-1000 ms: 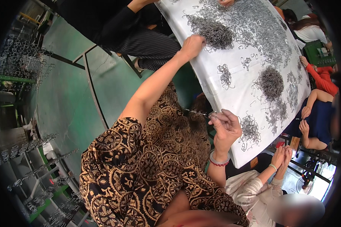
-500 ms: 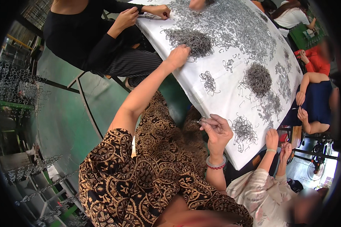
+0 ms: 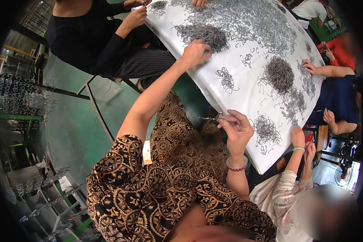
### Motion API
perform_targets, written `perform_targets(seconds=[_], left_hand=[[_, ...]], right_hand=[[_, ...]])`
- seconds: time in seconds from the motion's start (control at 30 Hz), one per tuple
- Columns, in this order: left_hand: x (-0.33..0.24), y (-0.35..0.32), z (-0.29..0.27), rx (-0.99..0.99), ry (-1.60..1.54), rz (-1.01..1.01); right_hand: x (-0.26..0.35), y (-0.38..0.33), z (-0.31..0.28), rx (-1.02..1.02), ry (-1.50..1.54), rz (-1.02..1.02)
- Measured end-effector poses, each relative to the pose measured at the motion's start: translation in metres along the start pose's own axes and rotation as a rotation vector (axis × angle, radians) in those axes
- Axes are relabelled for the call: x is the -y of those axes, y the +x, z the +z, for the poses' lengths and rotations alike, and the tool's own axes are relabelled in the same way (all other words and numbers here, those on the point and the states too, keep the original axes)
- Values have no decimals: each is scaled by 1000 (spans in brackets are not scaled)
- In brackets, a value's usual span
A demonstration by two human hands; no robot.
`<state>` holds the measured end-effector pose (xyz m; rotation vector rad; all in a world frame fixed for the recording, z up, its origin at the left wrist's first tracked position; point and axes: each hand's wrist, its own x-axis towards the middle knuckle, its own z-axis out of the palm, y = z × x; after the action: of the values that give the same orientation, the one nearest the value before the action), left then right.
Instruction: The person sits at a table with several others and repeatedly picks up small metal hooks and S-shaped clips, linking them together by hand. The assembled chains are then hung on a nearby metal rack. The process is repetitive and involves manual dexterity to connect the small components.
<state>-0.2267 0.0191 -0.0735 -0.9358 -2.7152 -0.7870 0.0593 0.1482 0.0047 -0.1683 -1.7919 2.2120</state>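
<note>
My left hand [image 3: 195, 53] is at the near edge of a dark heap of small bent-wire metal hooks [image 3: 207, 37] on the white-covered table. Its fingers curl closed, and whatever they pinch is too small to make out. Off the table's near edge, my right hand [image 3: 236, 126] pinches one end of a short strand of small metal hooks [image 3: 207, 118] between thumb and fingers. The strand sticks out leftward over my lap. Near that hand, a looser pile of hooks [image 3: 266, 130] lies at the table's corner.
Another dense heap of hooks [image 3: 279, 74] and a small scatter [image 3: 226, 80] lie on the white table cover [image 3: 246, 99]. Co-workers sit around the table: a black sleeve [image 3: 107, 44] at left, a pale floral sleeve [image 3: 284, 193] close at right. Hanging metal pieces [image 3: 22, 99] are at far left.
My left hand has shifted slightly right along the heap's edge. In my right hand the strand shows longer and straighter. A co-worker's hand at right has reached onto the table.
</note>
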Motion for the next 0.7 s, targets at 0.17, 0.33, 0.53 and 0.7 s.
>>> perform_targets(seconds=[0.17,0.33,0.53,0.7], left_hand=[[-7,8,15,-215,-139,-54],[-7,0,19,-162,-268,-135],[-83,-76,-42,11,-1187,-294],[-145,-146,-66,110,-1186,-211]], right_hand=[[-3,1,0,-8,14,-13],[-11,2,-1,-39,36,-20],[-27,4,-3,-155,56,11],[-34,5,-2,-208,112,39]])
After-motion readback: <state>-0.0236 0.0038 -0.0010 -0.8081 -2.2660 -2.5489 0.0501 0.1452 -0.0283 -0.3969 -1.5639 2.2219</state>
